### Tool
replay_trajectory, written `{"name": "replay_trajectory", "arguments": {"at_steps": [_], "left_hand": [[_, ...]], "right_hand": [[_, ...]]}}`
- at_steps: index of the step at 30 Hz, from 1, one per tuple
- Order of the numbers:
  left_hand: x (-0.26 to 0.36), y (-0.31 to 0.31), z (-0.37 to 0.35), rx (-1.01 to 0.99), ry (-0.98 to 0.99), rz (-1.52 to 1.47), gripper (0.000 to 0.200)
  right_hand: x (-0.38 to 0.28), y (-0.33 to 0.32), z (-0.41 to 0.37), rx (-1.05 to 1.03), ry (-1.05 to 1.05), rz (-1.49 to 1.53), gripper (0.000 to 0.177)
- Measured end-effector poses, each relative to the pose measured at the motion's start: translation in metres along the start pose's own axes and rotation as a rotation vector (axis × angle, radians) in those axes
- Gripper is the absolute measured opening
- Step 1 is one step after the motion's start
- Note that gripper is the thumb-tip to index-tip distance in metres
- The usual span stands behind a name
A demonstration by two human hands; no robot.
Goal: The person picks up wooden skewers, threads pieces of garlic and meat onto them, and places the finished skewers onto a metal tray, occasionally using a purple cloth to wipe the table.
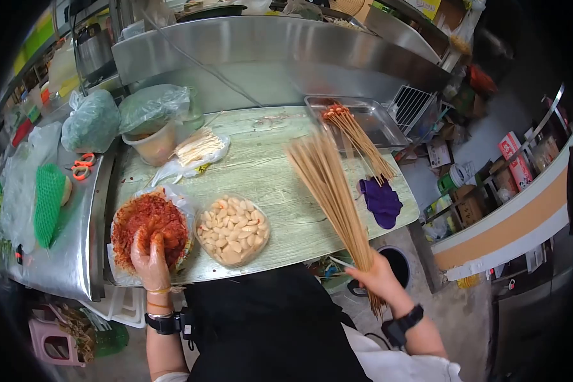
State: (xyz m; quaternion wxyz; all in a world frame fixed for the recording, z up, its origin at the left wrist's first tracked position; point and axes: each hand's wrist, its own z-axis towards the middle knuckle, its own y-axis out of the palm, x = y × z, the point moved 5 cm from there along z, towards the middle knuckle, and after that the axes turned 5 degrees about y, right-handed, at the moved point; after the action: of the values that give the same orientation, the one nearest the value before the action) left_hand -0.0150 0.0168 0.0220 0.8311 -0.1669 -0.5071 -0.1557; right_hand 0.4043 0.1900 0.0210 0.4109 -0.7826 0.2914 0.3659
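Observation:
My left hand (149, 258) reaches into a bowl of red, spice-coated food (151, 219), its fingertips smeared red; whether they pinch a piece is hidden. My right hand (377, 277) is wrapped round the lower end of a thick bundle of wooden skewers (331, 197), whose upper ends are fanned out and blurred. Beside the red food stands a clear container of pale, bean-shaped pieces (233, 230). Skewers tipped with red food (356, 137) rest on a metal tray (385, 130) at the back right. Near them lies a purple cloth (381, 202).
Behind the bowl are a plastic tub (153, 145) and a bag of thin white sticks (200, 149). Orange-handled scissors (83, 166) and a green net (48, 204) lie on the metal surface at left. A wire rack (412, 106) stands beyond the tray.

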Motion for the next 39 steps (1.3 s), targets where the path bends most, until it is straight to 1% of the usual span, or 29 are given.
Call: {"name": "replay_trajectory", "arguments": {"at_steps": [1,3,5,6,7,8,10,11,13,17,19,20,21,22,23,25,26,28,29,32,34,35,37,39], "left_hand": [[0.001,0.000,0.000,0.000,0.005,0.004,0.025],[0.000,0.000,0.000,-0.006,-0.010,-0.032,0.024],[0.000,-0.001,0.000,-0.001,-0.014,-0.054,0.024],[-0.002,-0.001,-0.001,-0.005,-0.024,-0.079,0.024],[-0.009,-0.005,-0.002,0.007,-0.004,0.011,0.025],[-0.008,-0.006,-0.001,0.008,0.001,0.016,0.025],[-0.004,-0.004,-0.002,0.007,0.000,0.084,0.026],[-0.006,-0.006,-0.004,0.036,-0.002,0.092,0.027],[-0.006,-0.006,-0.004,0.051,0.024,0.111,0.027],[-0.009,-0.005,-0.004,0.023,-0.005,0.082,0.025],[-0.003,-0.004,-0.003,0.026,-0.010,0.099,0.025],[-0.003,-0.003,-0.004,0.033,-0.014,0.124,0.024],[-0.014,-0.005,-0.007,0.063,-0.040,0.065,0.024],[-0.010,-0.003,-0.008,0.065,-0.038,0.066,0.025],[-0.008,0.000,-0.009,0.072,-0.037,0.051,0.025],[-0.009,-0.001,-0.008,0.084,-0.035,0.052,0.024],[-0.010,-0.003,-0.008,0.076,-0.025,0.083,0.024],[-0.016,-0.006,-0.008,0.072,-0.015,0.119,0.024],[-0.020,-0.007,-0.009,0.074,-0.030,0.127,0.024],[-0.017,-0.007,-0.008,0.070,-0.024,0.152,0.023],[-0.012,-0.004,-0.008,0.063,-0.004,0.168,0.023],[-0.011,-0.003,-0.008,0.062,-0.012,0.152,0.023],[-0.009,-0.002,-0.008,0.064,-0.017,0.134,0.023],[-0.007,-0.002,-0.007,0.059,-0.012,0.170,0.022]], "right_hand": [[-0.019,0.013,0.016,-0.061,-0.054,0.061,0.040],[-0.032,0.041,0.063,-0.204,-0.062,0.178,0.045],[-0.047,0.071,0.112,-0.161,-0.070,0.043,0.055],[-0.065,0.083,0.128,-0.163,-0.095,-0.035,0.055],[-0.080,0.096,0.139,-0.163,-0.119,-0.111,0.055],[-0.089,0.108,0.147,-0.167,-0.122,-0.106,0.055],[-0.114,0.130,0.157,0.038,-0.334,-0.782,0.058],[-0.119,0.139,0.159,0.032,-0.341,-0.777,0.058],[-0.122,0.152,0.161,-0.081,-0.338,-0.795,0.061],[-0.121,0.145,0.154,-0.103,-0.344,-0.815,0.058],[-0.124,0.137,0.147,-0.075,-0.491,-0.803,0.052],[-0.119,0.134,0.153,-0.070,-0.469,-0.804,0.052],[-0.118,0.135,0.159,-0.117,-0.540,-0.725,0.049],[-0.117,0.135,0.160,-0.163,-0.614,-0.644,0.047],[-0.113,0.133,0.161,-0.159,-0.601,-0.638,0.047],[-0.118,0.129,0.160,-0.002,-0.678,-0.463,0.048],[-0.117,0.132,0.161,-0.013,-0.680,-0.457,0.048],[-0.115,0.132,0.165,0.088,-0.697,-0.479,0.047],[-0.115,0.134,0.168,0.083,-0.699,-0.476,0.047],[-0.116,0.138,0.177,0.063,-0.706,-0.439,0.045],[-0.118,0.146,0.177,-0.020,-0.801,-0.530,0.044],[-0.118,0.148,0.178,-0.020,-0.802,-0.529,0.044],[-0.119,0.152,0.179,-0.143,-0.833,-0.420,0.043],[-0.120,0.148,0.180,-0.152,-0.834,-0.387,0.043]]}}
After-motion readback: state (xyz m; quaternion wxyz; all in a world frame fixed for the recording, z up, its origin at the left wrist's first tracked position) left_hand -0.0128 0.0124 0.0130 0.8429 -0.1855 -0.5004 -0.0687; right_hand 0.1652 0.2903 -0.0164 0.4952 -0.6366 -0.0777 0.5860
